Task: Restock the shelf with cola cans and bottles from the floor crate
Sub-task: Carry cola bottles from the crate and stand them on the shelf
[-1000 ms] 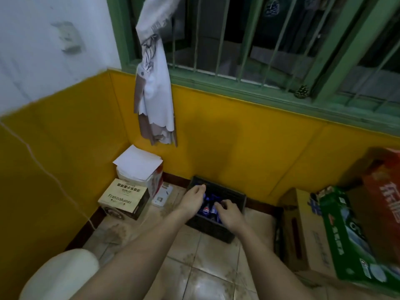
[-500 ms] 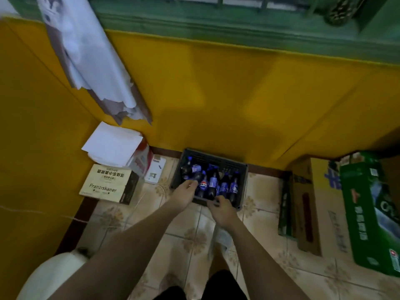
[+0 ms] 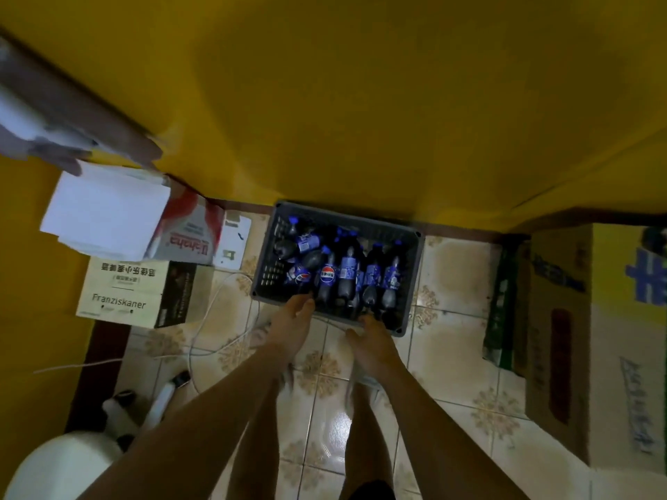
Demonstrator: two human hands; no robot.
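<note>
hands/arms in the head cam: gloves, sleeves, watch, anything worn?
Nothing worn that shows. The left hand and right hand are bare: no gloves, and no rings that I can make out in the blur. Both forearms are uncovered up to the frame edge, with no sleeve, watch or band in view.

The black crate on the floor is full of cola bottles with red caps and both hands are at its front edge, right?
Not quite. The head view shows the cola bottles have blue caps, not red. The rest holds: the black crate sits on the floor, and the left hand and right hand are both at its front edge.
</note>
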